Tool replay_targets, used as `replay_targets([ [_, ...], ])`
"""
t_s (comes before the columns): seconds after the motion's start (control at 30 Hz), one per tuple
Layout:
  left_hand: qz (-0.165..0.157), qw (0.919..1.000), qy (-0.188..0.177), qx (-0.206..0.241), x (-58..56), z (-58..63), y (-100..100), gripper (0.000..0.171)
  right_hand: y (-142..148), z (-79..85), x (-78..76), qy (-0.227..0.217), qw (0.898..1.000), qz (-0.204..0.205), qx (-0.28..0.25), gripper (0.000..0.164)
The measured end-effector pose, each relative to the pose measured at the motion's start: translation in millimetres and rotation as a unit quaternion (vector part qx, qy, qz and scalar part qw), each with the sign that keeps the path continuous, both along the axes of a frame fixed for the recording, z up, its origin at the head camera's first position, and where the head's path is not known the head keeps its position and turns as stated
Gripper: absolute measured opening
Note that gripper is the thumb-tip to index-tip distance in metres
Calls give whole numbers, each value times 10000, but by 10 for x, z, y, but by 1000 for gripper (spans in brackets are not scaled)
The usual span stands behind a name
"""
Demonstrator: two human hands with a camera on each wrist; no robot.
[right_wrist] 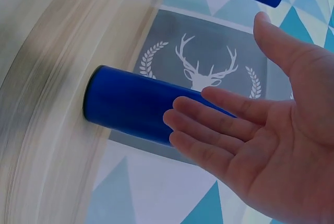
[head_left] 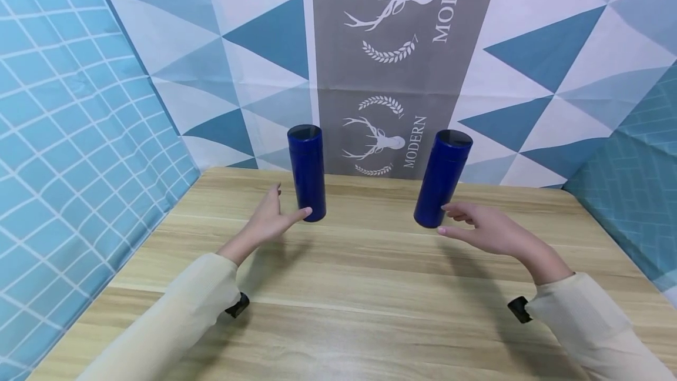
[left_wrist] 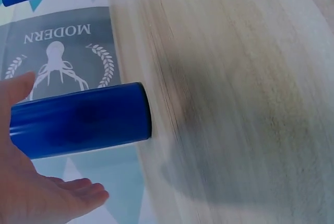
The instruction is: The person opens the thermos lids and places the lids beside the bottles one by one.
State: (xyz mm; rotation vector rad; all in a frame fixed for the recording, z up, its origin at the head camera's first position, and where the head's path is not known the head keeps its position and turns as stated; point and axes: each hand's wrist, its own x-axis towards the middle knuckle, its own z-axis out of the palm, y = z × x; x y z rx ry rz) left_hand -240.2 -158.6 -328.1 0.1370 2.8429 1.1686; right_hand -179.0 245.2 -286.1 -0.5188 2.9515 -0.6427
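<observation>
Two dark blue cylindrical flasks with black tops stand upright near the back of the table. My left hand (head_left: 268,219) is at the left flask (head_left: 308,175), thumb and fingers spread apart; in the left wrist view the hand (left_wrist: 31,177) is beside that flask (left_wrist: 88,119), not wrapped round it. At the right flask (head_left: 441,181), my right hand (head_left: 489,229) has its thumb and fingers parted. The right wrist view shows the hand (right_wrist: 261,135) with extended fingers overlapping the flask (right_wrist: 130,101); whether they touch it cannot be told.
The wood-grain table (head_left: 349,304) meets a backdrop (head_left: 264,40) of blue and white triangles with a grey deer-print panel (head_left: 386,81). A blue tiled-pattern sheet (head_left: 69,134) rises on the left, a darker teal one (head_left: 629,193) on the right.
</observation>
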Motion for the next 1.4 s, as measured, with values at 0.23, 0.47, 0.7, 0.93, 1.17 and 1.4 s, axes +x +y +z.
replay_targets([
  [0.23, 106, 9983, 130, 554, -128, -75, 24, 101, -30, -6, -42, 164, 9997, 32, -169, 62],
  [0.47, 161, 9943, 85, 1051, -215, -168, 22, 100, -102, -7, -100, 184, 9993, -68, -305, 61],
  [0.7, 149, 9901, 94, 1391, -272, -200, 45, 99, -197, 55, -160, 385, 9975, -100, -591, 58],
  [0.93, 204, 9828, 559, 1747, -311, -186, 141, 95, -295, 87, -216, 570, 9948, -142, -827, 57],
  [1.17, 354, 9797, 926, 1741, -352, -142, 245, 87, -360, 101, -277, 631, 9921, -145, -1074, 54],
  [1.4, 516, 9754, 1028, 1881, -397, -113, 321, 84, -413, 132, -298, 731, 9898, -125, -1218, 54],
])
